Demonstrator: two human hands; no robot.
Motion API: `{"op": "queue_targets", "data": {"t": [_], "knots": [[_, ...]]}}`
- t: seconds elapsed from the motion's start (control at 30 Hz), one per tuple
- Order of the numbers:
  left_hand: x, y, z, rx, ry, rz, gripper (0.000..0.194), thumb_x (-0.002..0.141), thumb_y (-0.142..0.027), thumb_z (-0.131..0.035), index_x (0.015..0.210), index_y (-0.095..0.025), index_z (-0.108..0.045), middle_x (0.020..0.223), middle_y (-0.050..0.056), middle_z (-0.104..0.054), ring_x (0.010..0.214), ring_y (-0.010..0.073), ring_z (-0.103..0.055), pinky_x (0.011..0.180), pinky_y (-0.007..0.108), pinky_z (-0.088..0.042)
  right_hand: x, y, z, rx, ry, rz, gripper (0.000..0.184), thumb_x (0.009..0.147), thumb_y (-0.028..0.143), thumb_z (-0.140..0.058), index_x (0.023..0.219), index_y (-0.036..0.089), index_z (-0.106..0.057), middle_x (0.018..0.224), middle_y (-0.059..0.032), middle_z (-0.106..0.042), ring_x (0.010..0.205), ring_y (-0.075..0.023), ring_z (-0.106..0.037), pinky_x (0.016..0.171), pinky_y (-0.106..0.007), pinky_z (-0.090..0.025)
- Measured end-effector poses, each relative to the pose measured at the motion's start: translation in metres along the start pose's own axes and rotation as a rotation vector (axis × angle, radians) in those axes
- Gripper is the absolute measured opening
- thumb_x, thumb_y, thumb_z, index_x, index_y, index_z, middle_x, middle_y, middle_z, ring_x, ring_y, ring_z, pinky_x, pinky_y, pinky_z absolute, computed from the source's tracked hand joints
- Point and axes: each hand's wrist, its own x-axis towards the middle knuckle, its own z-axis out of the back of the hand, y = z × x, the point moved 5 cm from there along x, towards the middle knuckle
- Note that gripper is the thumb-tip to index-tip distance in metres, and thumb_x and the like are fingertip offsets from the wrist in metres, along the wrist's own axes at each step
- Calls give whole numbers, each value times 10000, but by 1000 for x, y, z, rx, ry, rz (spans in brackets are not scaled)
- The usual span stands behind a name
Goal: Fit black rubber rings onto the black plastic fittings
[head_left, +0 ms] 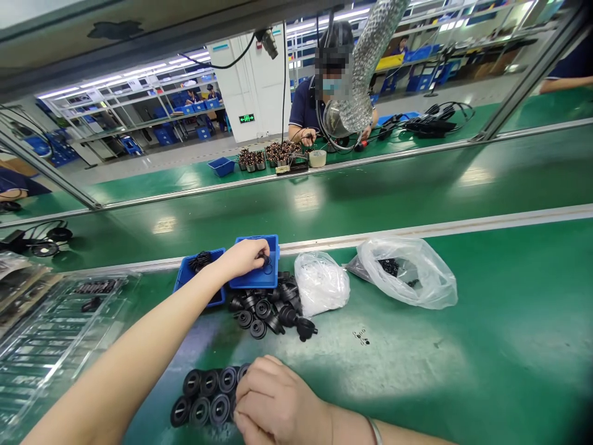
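Discs [219, 408] crowd right hand [280, 402]; rightmost tabletop [514, 321] is free.

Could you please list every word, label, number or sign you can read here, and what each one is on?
No words or numbers can be read.
Green sign on the white pillar: a pictogram of a figure; no legible lettering.
Blue mark high on that pillar: too small to read.
Filled clear bag, piled black parts and blue tray at the left hand: no legible text.

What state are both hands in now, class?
Left hand: fingers curled at black rings in the blue tray; grip cannot be told.
Right hand: curled at black round parts; any hold is hidden.
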Motion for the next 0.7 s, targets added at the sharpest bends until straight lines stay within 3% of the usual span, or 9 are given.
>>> {"op": "queue_targets", "data": {"t": [0.17,0.3,0.5,0.7], "knots": [[-18,6,3,-110,-61,6,291,962,-347,-597,1175,-149,-613,1116,74,-665,940,191,-668,827,396,-577,5,6,7,30,47,-30,75,889,158,-538,819,184,-546,815,-32,-652,733,-147,-515,685,-304,-439],[-22,6,-6,-110,-34,13,304,955,-350,-606,1188,-154,-611,1160,82,-653,976,202,-662,841,407,-575,6,8,9,52,108,-50,72,910,159,-511,862,185,-558,846,-45,-655,766,-161,-525,701,-321,-437],[-5,-5,-24,26,-25,22,331,954,-354,-606,1229,-171,-597,1240,96,-624,1055,225,-641,894,441,-557,3,9,8,41,126,-38,57,909,168,-520,886,180,-570,868,-52,-658,784,-174,-533,707,-336,-432],[15,-15,-28,167,-46,41,357,948,-355,-614,1250,-167,-585,1251,101,-616,1059,231,-640,888,442,-560,3,9,7,39,105,-20,57,909,180,-523,865,183,-560,844,-46,-656,768,-166,-523,704,-327,-439]]}}
